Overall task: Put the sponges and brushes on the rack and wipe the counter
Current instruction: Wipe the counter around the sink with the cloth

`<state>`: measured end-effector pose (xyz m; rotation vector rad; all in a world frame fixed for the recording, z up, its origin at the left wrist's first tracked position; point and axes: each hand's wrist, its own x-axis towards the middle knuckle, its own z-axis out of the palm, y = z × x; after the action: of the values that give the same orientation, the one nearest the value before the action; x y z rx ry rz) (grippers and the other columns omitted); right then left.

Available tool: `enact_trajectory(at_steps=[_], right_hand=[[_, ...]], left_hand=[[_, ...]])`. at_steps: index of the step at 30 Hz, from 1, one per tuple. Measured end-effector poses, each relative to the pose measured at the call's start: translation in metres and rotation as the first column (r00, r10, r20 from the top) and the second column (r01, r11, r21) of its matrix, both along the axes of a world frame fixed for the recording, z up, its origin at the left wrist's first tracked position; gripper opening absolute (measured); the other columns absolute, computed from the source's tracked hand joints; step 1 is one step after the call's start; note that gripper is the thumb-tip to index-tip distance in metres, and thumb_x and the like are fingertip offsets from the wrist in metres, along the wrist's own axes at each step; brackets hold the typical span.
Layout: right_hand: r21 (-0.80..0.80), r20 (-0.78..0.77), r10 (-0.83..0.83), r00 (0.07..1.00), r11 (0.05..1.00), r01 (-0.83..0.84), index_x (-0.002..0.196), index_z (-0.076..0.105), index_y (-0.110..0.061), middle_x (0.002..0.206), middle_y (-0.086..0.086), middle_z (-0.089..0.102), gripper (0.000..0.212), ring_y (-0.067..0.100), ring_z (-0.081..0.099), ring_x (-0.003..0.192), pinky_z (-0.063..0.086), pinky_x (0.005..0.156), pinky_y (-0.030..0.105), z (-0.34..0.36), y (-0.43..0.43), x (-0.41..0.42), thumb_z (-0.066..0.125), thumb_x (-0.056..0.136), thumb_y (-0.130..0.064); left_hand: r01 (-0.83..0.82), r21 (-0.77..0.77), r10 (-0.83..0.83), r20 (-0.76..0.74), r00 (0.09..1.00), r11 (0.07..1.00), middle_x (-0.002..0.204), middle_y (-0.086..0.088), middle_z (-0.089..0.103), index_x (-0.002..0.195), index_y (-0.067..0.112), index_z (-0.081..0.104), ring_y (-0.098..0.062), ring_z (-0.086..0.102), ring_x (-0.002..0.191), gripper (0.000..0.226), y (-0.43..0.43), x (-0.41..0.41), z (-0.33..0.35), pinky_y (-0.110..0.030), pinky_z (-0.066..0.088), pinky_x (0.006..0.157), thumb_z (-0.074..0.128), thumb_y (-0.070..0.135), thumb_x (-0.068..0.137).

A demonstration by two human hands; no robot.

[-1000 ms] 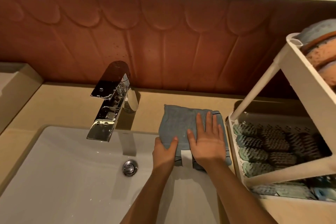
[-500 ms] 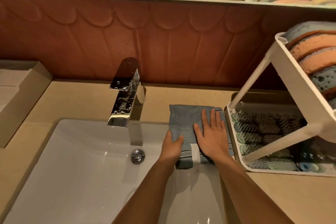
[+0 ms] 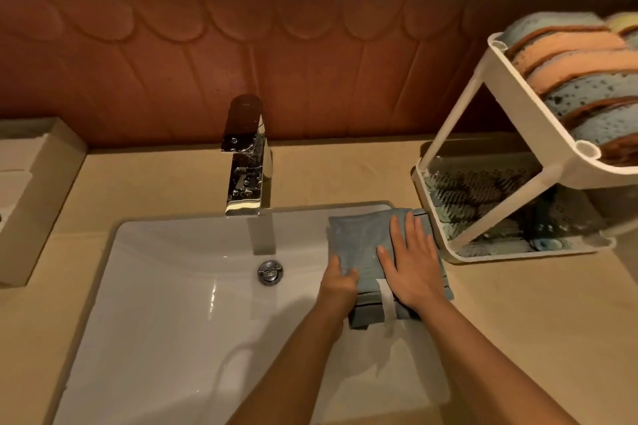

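A folded blue-grey cloth (image 3: 359, 238) lies on the beige counter (image 3: 538, 314) at the sink's right rim, partly hanging over the basin. My right hand (image 3: 412, 260) presses flat on it with straight fingers. My left hand (image 3: 338, 281) grips the cloth's left edge, thumb on top. Just right of the cloth stands a white two-tier rack (image 3: 518, 121). Blue and orange sponges (image 3: 580, 76) stand in a row in its top tier. Bristly brushes (image 3: 473, 190) lie in its bottom tier.
A white sink (image 3: 165, 304) with a round drain (image 3: 270, 271) fills the lower left. A chrome faucet (image 3: 245, 166) stands behind it. A beige box (image 3: 31, 190) sits at the far left. Brown scalloped tiles form the wall below a mirror.
Both hands have drawn the cloth towards me, from the counter beside the faucet onto the sink's right rim. The view has shifted left and down.
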<state>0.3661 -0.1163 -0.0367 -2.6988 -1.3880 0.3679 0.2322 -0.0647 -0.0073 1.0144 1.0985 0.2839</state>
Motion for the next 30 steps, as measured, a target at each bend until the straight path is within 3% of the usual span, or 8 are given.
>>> enact_trajectory(at_steps=[6,13,16,19,21,24,27,30], right_hand=[[-0.027,-0.058,-0.045,0.997,0.999,0.044,0.149,-0.007,-0.02,0.156,0.007,-0.017,0.075,0.019,-0.02,0.143,-0.01,0.116,0.037,0.003,-0.019,-0.013,0.001,0.084,-0.057],[-0.018,-0.054,-0.047,0.997,0.999,0.046,0.148,-0.007,-0.02,0.157,0.007,-0.016,0.087,0.013,-0.024,0.14,-0.011,0.115,0.035,0.004,-0.049,-0.028,-0.015,0.072,-0.062],[-0.023,-0.08,-0.045,0.996,0.999,0.043,0.148,-0.008,-0.021,0.156,0.006,-0.018,0.073,0.012,-0.026,0.138,-0.013,0.114,0.034,0.009,-0.063,-0.032,-0.004,0.086,-0.06],[-0.036,-0.122,-0.028,0.992,0.999,0.023,0.147,-0.01,-0.022,0.156,0.005,-0.019,0.059,0.014,-0.022,0.141,-0.013,0.115,0.032,0.013,-0.075,-0.031,0.013,0.098,-0.044],[-0.018,-0.141,0.007,0.99,1.0,-0.009,0.147,-0.01,-0.022,0.156,0.003,-0.019,0.057,0.012,-0.023,0.14,-0.013,0.114,0.031,0.015,-0.082,-0.03,0.014,0.099,-0.042],[-0.008,-0.181,0.036,0.983,0.999,-0.038,0.147,-0.009,-0.022,0.156,0.002,-0.018,0.054,0.01,-0.023,0.139,-0.013,0.114,0.03,0.016,-0.093,-0.026,0.012,0.1,-0.038],[-0.007,-0.208,0.077,0.975,0.997,-0.08,0.146,-0.012,-0.023,0.154,0.0,-0.022,0.061,0.005,-0.027,0.134,-0.013,0.114,0.028,0.018,-0.105,-0.015,-0.004,0.093,-0.052],[0.019,-0.194,0.108,0.975,0.994,-0.106,0.143,-0.017,-0.025,0.144,-0.009,-0.029,0.102,0.004,-0.029,0.133,-0.013,0.114,0.028,0.016,-0.121,-0.005,-0.039,0.055,-0.072]], left_hand=[[0.056,0.01,-0.056,-0.001,0.998,0.998,0.126,-0.004,0.054,0.139,0.02,0.035,-0.023,0.056,0.106,0.043,-0.013,-0.013,0.01,-0.037,0.048,0.095,0.041,0.011,0.097],[0.112,0.039,-0.112,0.004,0.994,0.993,0.122,-0.004,0.053,0.137,0.021,0.034,-0.018,0.057,0.097,0.041,-0.039,-0.027,0.021,-0.03,0.048,0.083,0.041,0.011,0.098],[0.116,0.045,-0.117,0.023,0.993,0.992,0.116,0.0,0.051,0.136,0.022,0.033,-0.01,0.055,0.089,0.041,-0.055,-0.029,0.028,-0.023,0.047,0.076,0.04,0.01,0.098],[0.128,0.088,-0.131,0.034,0.991,0.988,0.121,-0.002,0.051,0.137,0.022,0.033,-0.015,0.054,0.102,0.042,-0.068,-0.029,0.033,-0.026,0.047,0.087,0.04,0.007,0.098],[0.125,0.123,-0.13,0.032,0.991,0.984,0.13,-0.005,0.05,0.137,0.021,0.031,-0.019,0.052,0.111,0.044,-0.075,-0.027,0.037,-0.031,0.044,0.098,0.04,0.005,0.097],[0.146,0.167,-0.153,0.027,0.988,0.975,0.135,-0.007,0.047,0.141,0.02,0.028,-0.017,0.049,0.113,0.048,-0.085,-0.019,0.042,-0.03,0.041,0.1,0.038,0.004,0.097],[0.202,0.2,-0.209,0.014,0.978,0.959,0.131,-0.004,0.048,0.142,0.025,0.026,-0.016,0.051,0.11,0.048,-0.098,-0.006,0.05,-0.029,0.043,0.097,0.037,0.008,0.098],[0.232,0.247,-0.237,-0.012,0.972,0.941,0.133,-0.002,0.048,0.14,0.028,0.027,-0.019,0.051,0.117,0.047,-0.11,0.007,0.05,-0.034,0.041,0.103,0.038,0.011,0.098]])
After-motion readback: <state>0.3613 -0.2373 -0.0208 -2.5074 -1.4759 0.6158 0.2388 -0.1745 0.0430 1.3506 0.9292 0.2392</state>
